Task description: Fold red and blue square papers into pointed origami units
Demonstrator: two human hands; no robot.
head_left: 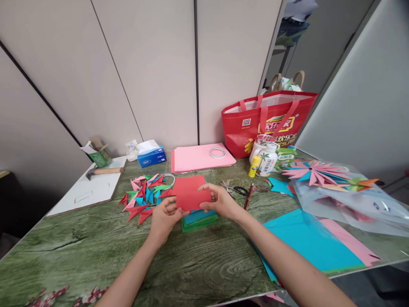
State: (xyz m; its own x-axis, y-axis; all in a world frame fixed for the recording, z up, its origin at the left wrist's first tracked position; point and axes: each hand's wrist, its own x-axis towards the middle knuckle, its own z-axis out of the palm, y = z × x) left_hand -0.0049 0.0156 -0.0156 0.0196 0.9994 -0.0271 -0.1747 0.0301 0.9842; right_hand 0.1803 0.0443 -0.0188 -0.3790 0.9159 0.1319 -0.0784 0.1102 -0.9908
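Both hands hold a red paper sheet (pixel 191 192) just above a small stack of blue and green paper squares (pixel 200 220) on the green table (pixel 198 264). My left hand (pixel 166 215) pinches the sheet's lower left edge. My right hand (pixel 219 200) grips its right edge with thumb on top. A pile of folded red, pink, blue and green paper points (pixel 143 197) lies just left of my hands.
Pink paper stack (pixel 200 157) with a tape ring (pixel 217 152), tissue box (pixel 151 155), hammer (pixel 104 171) on a white board, red shopping bag (pixel 266 121), white jar (pixel 266 157), glue stick (pixel 254 166), scissors (pixel 234 188), pen (pixel 248 197), paper flower (pixel 315 172) on a plastic sleeve, large blue and pink sheets (pixel 315 243).
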